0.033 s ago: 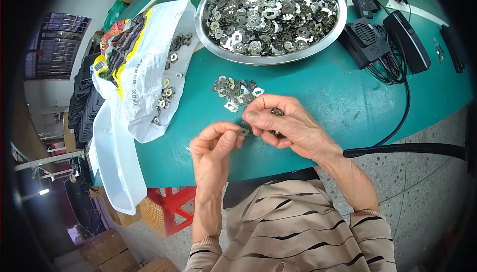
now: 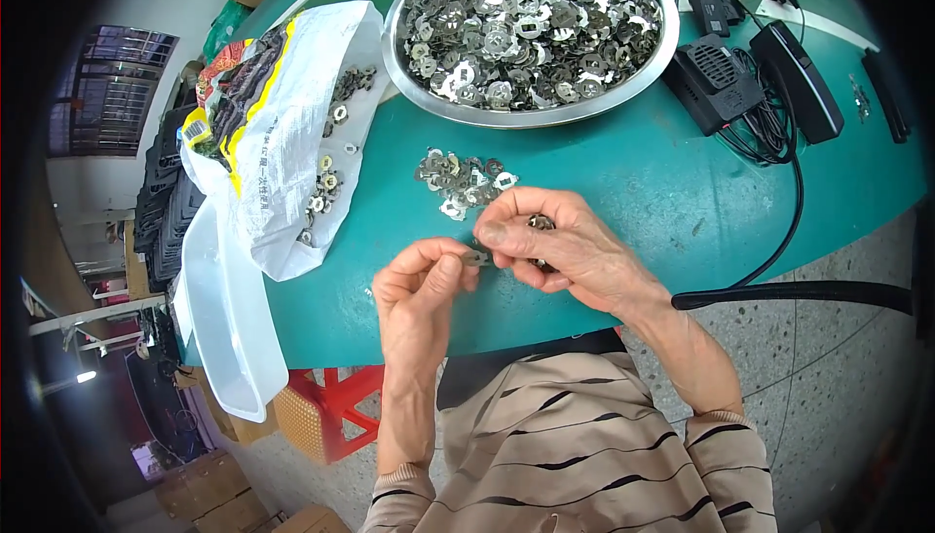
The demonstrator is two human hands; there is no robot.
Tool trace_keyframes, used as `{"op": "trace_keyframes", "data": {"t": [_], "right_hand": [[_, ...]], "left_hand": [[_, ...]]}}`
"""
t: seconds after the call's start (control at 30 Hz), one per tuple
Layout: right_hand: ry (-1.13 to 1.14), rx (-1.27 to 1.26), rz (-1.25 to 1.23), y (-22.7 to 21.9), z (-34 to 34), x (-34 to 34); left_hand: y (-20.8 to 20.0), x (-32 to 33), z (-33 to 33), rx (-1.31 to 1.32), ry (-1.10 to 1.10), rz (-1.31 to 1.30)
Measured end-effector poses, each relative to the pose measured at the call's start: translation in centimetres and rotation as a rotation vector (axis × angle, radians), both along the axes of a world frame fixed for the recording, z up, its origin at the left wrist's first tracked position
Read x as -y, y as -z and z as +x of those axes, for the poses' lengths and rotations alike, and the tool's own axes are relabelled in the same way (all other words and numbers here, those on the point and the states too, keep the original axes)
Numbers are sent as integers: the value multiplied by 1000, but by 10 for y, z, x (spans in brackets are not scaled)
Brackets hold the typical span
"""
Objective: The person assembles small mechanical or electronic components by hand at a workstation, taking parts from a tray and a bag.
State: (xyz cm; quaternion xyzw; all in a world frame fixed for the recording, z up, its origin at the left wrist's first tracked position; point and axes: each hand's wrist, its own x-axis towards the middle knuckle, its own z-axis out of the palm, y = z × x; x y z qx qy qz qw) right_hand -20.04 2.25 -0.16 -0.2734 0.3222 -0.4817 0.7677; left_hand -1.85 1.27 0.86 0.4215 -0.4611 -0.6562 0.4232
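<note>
Metal piece (image 2: 475,258) seems still pinched in the left hand (image 2: 414,296).

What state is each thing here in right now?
Left hand: pinching a small flat grey metal piece.
Right hand: curled around several dark metal pieces.
Large round silver metal bowl: heaped with metal parts.
Loose metal pile on the green tabletop: spread out.
White woven plastic sack: creased, loose bits on it.
Translucent white plastic tub: open.
Black cable bundle: coiled.
Black vented box: cannot tell whether powered.

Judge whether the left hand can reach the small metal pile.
Probably yes: the small metal pile lies just beyond the left hand, nothing between, though that hand pinches a metal piece.
</note>
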Motion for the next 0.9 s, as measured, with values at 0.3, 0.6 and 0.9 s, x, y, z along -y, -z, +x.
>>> {"op": "trace_keyframes", "data": {"t": [0.3, 0.6, 0.9], "right_hand": [[-44, -67, -65, 3, 2, -2], [2, -149, -180, 3, 3, -2], [30, -111, -114, -1, 1, -3]], "left_hand": [[-1, 0, -7, -141, -21, 103], [0, 1, -9, -87, -43, 21], [1, 1, -12, -52, -41, 15]]}}
